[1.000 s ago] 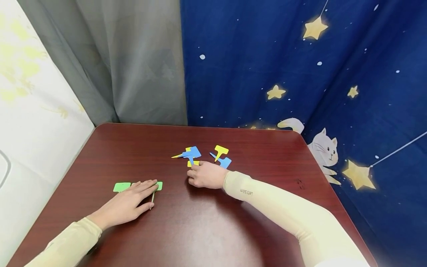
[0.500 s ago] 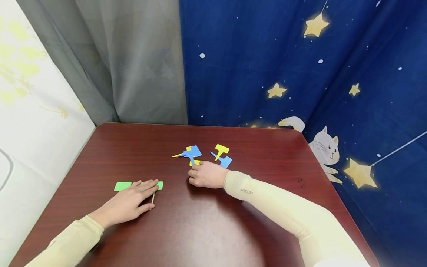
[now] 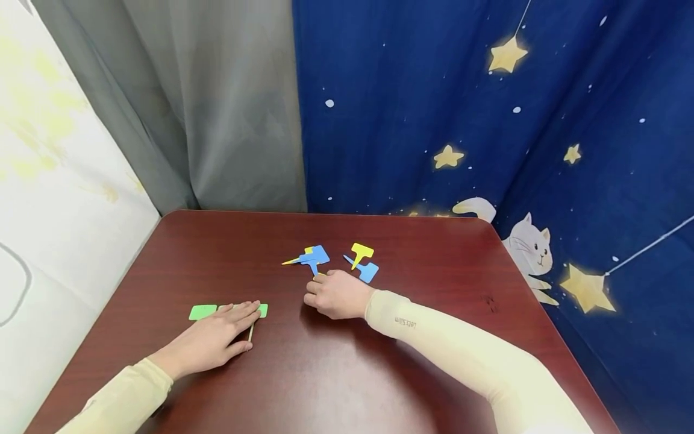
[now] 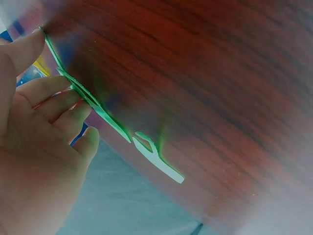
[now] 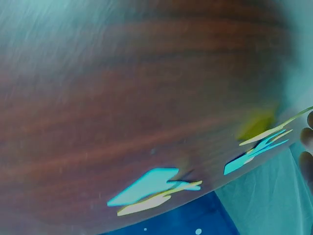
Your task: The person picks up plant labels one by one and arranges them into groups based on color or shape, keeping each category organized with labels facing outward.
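Observation:
My left hand (image 3: 217, 337) rests flat with straight fingers over a row of green T-shaped plant labels. One green label (image 3: 203, 312) shows to its left and the head of another (image 3: 263, 310) sticks out past the fingertips. The left wrist view has the thumb at a thin green stem (image 4: 53, 49). My right hand (image 3: 341, 295), fingers curled, pinches the stem of a yellow plant label (image 5: 261, 136), whose head is mostly hidden in the head view. Just beyond lies an overlapping pile of blue plant labels (image 3: 320, 254) with yellow underneath.
A yellow label (image 3: 362, 251) and a blue label (image 3: 368, 272) lie touching or close together beyond the right wrist. The reddish-brown table (image 3: 412, 386) ends at a grey curtain (image 3: 244, 120) and a blue starry curtain (image 3: 401, 120).
Less of the yellow label's head shows beside my right fingers than before. The left hand stays in place on the green labels. The head view has tilted slightly.

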Demonstrator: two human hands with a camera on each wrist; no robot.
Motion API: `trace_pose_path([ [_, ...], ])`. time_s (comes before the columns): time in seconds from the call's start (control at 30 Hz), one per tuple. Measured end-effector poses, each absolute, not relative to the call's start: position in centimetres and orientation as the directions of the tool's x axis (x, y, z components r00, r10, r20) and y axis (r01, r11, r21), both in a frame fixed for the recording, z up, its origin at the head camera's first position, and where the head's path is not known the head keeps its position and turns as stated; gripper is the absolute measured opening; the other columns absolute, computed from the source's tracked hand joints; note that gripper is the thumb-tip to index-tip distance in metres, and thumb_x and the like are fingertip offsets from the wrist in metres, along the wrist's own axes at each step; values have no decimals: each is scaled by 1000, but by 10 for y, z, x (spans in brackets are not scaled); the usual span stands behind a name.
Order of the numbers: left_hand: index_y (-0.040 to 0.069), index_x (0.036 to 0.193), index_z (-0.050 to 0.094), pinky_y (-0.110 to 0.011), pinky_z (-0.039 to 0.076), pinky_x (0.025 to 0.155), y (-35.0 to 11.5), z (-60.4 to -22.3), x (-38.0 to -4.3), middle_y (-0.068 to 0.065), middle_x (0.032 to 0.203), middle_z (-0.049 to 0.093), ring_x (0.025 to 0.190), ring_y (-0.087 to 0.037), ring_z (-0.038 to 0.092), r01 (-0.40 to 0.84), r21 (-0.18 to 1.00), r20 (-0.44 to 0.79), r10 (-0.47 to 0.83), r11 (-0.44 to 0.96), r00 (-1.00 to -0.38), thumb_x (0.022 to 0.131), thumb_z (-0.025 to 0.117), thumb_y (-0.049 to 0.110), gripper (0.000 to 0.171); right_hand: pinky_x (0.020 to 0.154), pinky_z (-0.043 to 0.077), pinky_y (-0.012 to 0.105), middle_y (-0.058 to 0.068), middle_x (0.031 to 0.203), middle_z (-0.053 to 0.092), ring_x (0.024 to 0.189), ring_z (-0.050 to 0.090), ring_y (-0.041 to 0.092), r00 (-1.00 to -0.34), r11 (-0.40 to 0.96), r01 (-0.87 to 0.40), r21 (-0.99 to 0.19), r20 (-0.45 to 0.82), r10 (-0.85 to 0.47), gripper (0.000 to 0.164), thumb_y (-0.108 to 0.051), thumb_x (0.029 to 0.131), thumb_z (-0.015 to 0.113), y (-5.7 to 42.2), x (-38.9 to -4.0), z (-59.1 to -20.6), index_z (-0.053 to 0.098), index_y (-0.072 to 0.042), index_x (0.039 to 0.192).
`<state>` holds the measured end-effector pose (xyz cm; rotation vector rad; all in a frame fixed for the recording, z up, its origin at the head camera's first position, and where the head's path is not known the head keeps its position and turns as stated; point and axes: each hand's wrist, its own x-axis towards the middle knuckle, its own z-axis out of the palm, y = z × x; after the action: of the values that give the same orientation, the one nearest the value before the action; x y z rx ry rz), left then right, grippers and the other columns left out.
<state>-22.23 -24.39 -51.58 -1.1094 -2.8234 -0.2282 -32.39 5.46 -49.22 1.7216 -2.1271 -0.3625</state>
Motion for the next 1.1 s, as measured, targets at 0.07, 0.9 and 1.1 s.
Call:
trace_pose_path([
  [0.07,6,134,45,-49,30,100,-244,-516,-221,-10,141,37,127,-24,36,681,99,150,666,725,-731,85,59,40,61,53,36,24,-6,82,54,73,47,11,-186,238,-880,412,162,-969,9,-21,85,50,54,-322,-494,58,-20,88],
  [0.9,8,134,46,-44,37,94,-240,-516,-209,-8,138,42,123,-26,42,700,20,200,683,714,-702,84,62,38,61,50,37,20,-9,70,50,59,44,6,-257,407,-863,299,433,-864,5,-23,82,51,63,-308,-493,55,-21,83],
  [1.1,8,135,45,-45,38,93,-241,-513,-211,-8,138,42,123,-27,42,704,24,196,687,710,-700,85,61,37,60,51,39,21,-10,70,53,60,47,6,-259,421,-858,296,458,-851,7,-24,82,51,61,-307,-489,57,-22,82],
])
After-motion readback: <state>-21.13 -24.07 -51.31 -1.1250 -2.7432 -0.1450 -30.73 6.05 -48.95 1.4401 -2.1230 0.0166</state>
